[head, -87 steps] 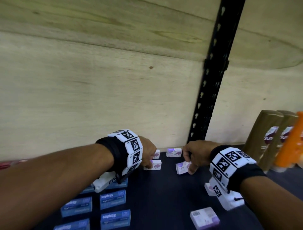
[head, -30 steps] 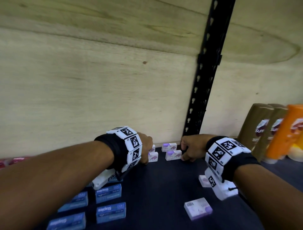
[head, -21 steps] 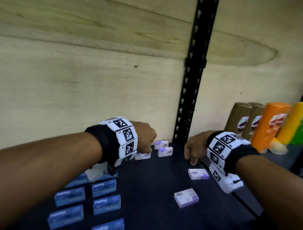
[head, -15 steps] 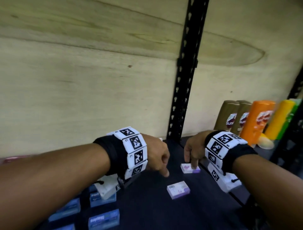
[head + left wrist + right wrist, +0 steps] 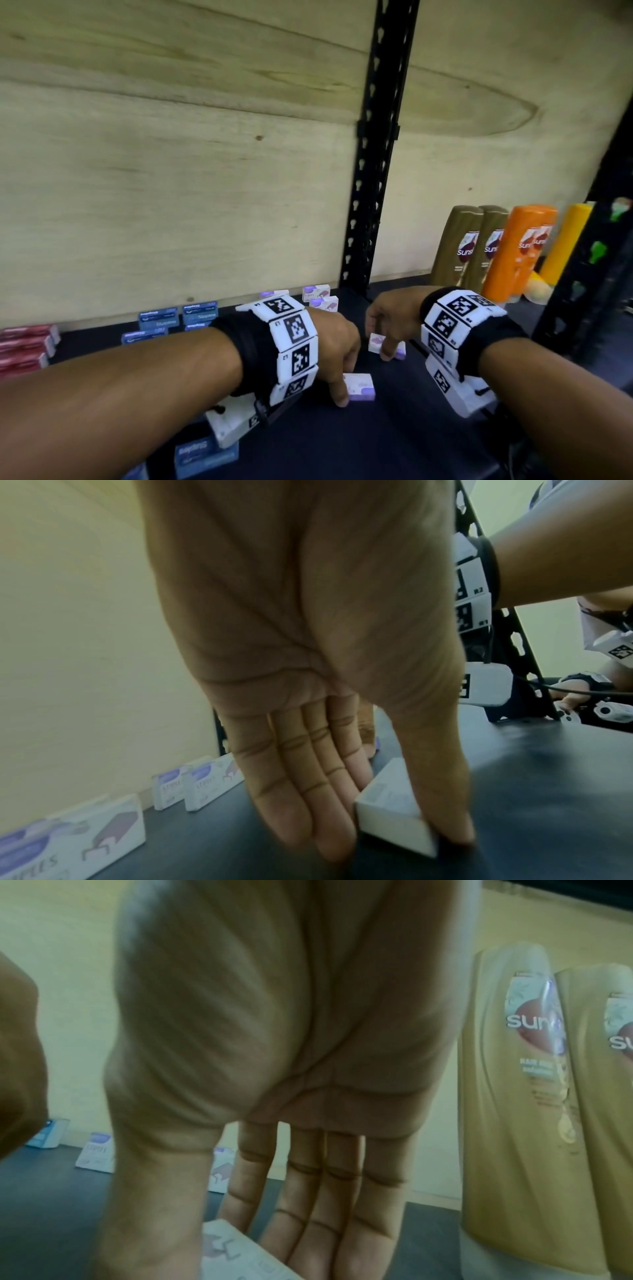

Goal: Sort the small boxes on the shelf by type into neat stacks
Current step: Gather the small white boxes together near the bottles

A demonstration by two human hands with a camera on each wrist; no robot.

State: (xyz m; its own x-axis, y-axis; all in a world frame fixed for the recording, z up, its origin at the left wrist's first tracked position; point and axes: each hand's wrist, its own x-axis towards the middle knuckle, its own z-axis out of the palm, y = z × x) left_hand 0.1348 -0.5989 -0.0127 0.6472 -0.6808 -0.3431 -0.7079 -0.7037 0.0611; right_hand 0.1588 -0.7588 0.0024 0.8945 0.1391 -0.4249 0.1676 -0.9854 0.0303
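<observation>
Pinching separate purple-and-white boxes on the dark shelf (image 5: 394, 435), both hands: left (image 5: 334, 346), right (image 5: 390, 318).

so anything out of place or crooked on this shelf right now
Two purple-and-white boxes lie loose mid-shelf, apart from their kind lined up at the back wall. One sits skewed between the left hand's thumb and fingers; the right hand has the other. Nothing looks spilled or damaged.

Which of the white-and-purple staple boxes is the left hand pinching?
The nearest white-and-purple box, lying alone at the front of the shelf. The left hand pinches it between thumb and fingers; the others sit farther back or under the right hand.
</observation>
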